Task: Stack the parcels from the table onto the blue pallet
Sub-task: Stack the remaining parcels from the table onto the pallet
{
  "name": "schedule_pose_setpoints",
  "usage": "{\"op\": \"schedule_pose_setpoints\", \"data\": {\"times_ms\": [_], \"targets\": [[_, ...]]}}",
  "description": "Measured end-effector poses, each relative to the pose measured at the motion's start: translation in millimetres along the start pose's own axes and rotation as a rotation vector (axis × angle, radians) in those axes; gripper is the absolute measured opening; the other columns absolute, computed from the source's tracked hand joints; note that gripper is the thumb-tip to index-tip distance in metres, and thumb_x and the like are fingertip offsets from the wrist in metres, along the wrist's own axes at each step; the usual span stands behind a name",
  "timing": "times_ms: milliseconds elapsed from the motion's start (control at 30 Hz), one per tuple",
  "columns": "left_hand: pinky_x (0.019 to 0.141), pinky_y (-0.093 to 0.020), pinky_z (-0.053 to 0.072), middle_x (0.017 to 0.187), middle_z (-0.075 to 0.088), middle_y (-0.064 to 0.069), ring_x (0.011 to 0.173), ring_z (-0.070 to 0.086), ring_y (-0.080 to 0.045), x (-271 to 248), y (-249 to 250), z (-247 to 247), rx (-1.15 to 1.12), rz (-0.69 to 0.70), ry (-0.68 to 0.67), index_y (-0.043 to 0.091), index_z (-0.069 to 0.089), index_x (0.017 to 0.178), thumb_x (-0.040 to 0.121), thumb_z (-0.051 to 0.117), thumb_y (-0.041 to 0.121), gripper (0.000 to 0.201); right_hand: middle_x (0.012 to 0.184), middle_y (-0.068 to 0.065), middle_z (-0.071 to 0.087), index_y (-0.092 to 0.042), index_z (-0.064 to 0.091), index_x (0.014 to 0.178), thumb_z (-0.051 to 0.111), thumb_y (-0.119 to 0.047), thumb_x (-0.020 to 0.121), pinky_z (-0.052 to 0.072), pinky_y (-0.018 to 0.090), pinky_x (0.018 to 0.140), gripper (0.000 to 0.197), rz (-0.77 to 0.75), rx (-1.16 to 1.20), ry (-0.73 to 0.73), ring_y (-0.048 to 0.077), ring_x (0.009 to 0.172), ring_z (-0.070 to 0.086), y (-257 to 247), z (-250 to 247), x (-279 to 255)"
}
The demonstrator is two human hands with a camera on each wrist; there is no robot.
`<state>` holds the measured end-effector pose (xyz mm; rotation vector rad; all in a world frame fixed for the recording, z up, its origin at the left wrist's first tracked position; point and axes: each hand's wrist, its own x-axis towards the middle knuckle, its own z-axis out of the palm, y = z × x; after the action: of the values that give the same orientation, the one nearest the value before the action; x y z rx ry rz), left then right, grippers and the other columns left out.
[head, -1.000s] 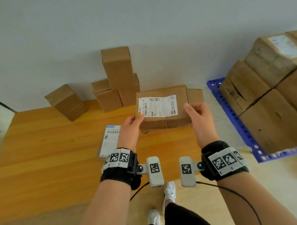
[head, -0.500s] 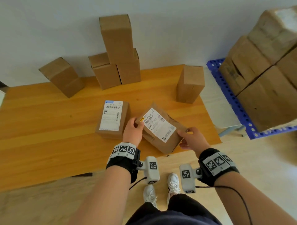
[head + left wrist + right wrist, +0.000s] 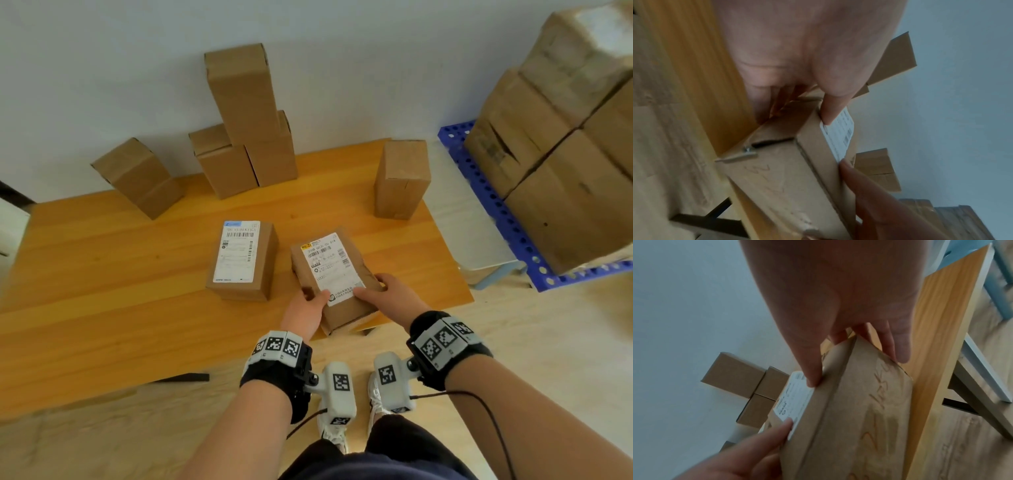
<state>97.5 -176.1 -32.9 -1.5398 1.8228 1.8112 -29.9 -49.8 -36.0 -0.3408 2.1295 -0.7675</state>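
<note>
At the table's (image 3: 102,267) near edge, a labelled parcel (image 3: 334,274) is gripped at its near end by the left hand (image 3: 303,313) and right hand (image 3: 388,296), thumbs on top. Stiff, light cardboard is judged; the blue pallet (image 3: 496,202) lies at two o'clock.

Held parcel (image 3: 334,274) right of labelled parcel (image 3: 243,260) (pallet (image 3: 493,202) farther right).

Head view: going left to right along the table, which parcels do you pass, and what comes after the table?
Tilted box → three-box stack → flat labelled parcel → held parcel → upright box → blue pallet with large cartons.
</note>
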Motion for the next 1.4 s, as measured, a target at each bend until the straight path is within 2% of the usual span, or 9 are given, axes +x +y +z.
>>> {"op": "schedule_pose_setpoints", "data": {"times_ms": [100,233,433,600,700,800,1000,1267,1400], "targets": [[0.103,-0.044,0.046,0.133,0.059,0.004,0.116,0.058,-0.019,-6.6,18.9,-7.2,-0.07,0.076,-0.008,0.023,0.047,0.137,0.09,0.062,0.039,0.051,0.136,0.004,0.054,-0.018,0.038,0.147,0.067,-0.065,0.077,0.052,0.034,0.091,0.09,0.007,0.06,0.06,0.022,0.113,0.058,-2.7,-3.8,-10.3],[0.097,-0.042,0.051,0.122,0.065,0.007,0.106,0.063,-0.016,-22.4,57.6,-8.8,-0.166,0.2,-0.015,0.032,0.046,0.138,0.082,0.068,0.042,0.061,0.122,-0.001,0.06,-0.015,0.044,0.141,0.068,-0.059,0.081,0.048,0.017,0.068,0.078,-0.094,0.22,0.164,0.01,0.098,0.06,-17.6,-26.3,-38.7],[0.075,-0.023,0.053,0.108,0.069,0.01,0.092,0.068,-0.006,-75.1,137.7,22.9,-0.31,0.478,-0.105,0.037,0.053,0.119,0.09,0.065,0.031,0.032,0.121,-0.007,0.059,-0.026,0.043,0.135,0.072,-0.057,0.077,0.053,0.026,0.082,0.072,-0.271,0.482,0.395,0.009,0.103,0.062,-40.4,-99.8,-88.4],[0.069,-0.019,0.053,0.105,0.07,0.012,0.09,0.069,-0.003,-127.5,191.1,63.6,-0.31,0.674,-0.183,0.041,0.054,0.112,0.09,0.066,0.034,0.027,0.118,-0.012,0.061,-0.034,0.045,0.131,0.071,-0.061,0.076,0.055,0.026,0.083,0.067,-0.415,0.592,0.528,0.005,0.101,0.065,-35.1,-168.5,-132.9],[0.065,-0.016,0.054,0.107,0.07,0.01,0.089,0.069,-0.002,-154.0,215.6,99.3,-0.304,0.753,-0.211,0.038,0.053,0.123,0.089,0.065,0.037,0.036,0.119,-0.011,0.063,-0.038,0.043,0.134,0.071,-0.066,0.072,0.057,0.032,0.085,0.073,-0.468,0.618,0.595,0.005,0.098,0.068,-19.3,-208.7,-155.4],[0.067,-0.017,0.055,0.111,0.07,0.01,0.092,0.069,-0.001,-178.9,235.7,145.5,-0.294,0.813,-0.238,0.035,0.052,0.129,0.088,0.066,0.038,0.043,0.116,-0.012,0.064,-0.038,0.043,0.135,0.071,-0.06,0.076,0.057,0.022,0.077,0.07,-0.513,0.642,0.643,-0.001,0.089,0.069,3.3,-253.8,-180.3],[0.06,-0.013,0.053,0.097,0.074,0.012,0.084,0.07,-0.001,-229.1,268.3,252.5,-0.314,0.86,-0.309,0.035,0.061,0.112,0.092,0.063,0.032,0.021,0.117,-0.013,0.066,-0.04,0.046,0.134,0.071,-0.055,0.079,0.057,0.026,0.082,0.062,-0.596,0.679,0.653,0.001,0.095,0.069,64.6,-352.1,-223.5],[0.087,-0.03,0.054,0.114,0.067,0.013,0.102,0.064,-0.006,-259.4,293.6,382.5,-0.258,0.862,-0.311,0.036,0.054,0.131,0.086,0.064,0.05,0.048,0.095,-0.015,0.074,-0.035,0.056,0.122,0.071,-0.049,0.081,0.055,0.016,0.066,0.045,-0.572,0.691,0.74,0.004,0.085,0.072,138.7,-460.2,-251.5],[0.07,-0.015,0.051,0.115,0.062,0.012,0.098,0.062,-0.001,-264.6,310.8,425.7,-0.208,0.894,-0.315,0.034,0.048,0.136,0.086,0.065,0.047,0.054,0.097,-0.014,0.074,-0.034,0.059,0.12,0.068,-0.054,0.082,0.055,0.017,0.068,0.044,-0.537,0.686,0.776,0.002,0.084,0.071,161.0,-503.8,-243.0]]}}
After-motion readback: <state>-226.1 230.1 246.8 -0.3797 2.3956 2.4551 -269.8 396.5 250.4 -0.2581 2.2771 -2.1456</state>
